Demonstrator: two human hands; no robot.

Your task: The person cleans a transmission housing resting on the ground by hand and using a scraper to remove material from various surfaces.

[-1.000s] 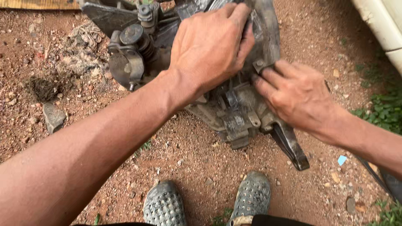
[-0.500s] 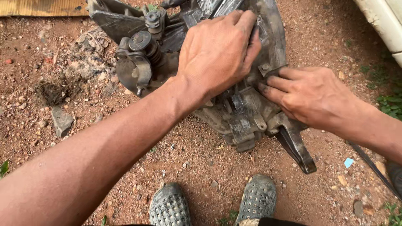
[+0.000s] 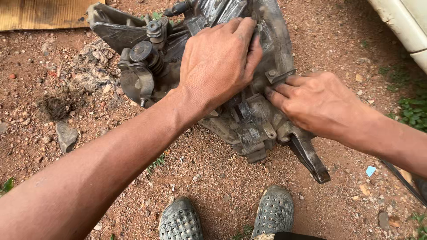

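Note:
A dirty grey metal gearbox housing lies on red gravel ground in front of my feet. My left hand lies flat on top of it, palm down, fingers spread over the casing. My right hand presses its fingertips against the housing's right side, next to a small bolted lug. Neither hand wraps around a loose object. A dark lever arm sticks out of the housing toward the lower right. A round cylinder part with a clamp sits on its left end.
My two grey perforated shoes stand just below the housing. A flat stone lies at left, cardboard at top left. A white vehicle body edge shows at top right, with green weeds and a black strap at right.
The view has shifted so the housing sits lower and larger in frame. My right hand's fingertips slid slightly along the housing's right side; my left hand stays pressed on top.

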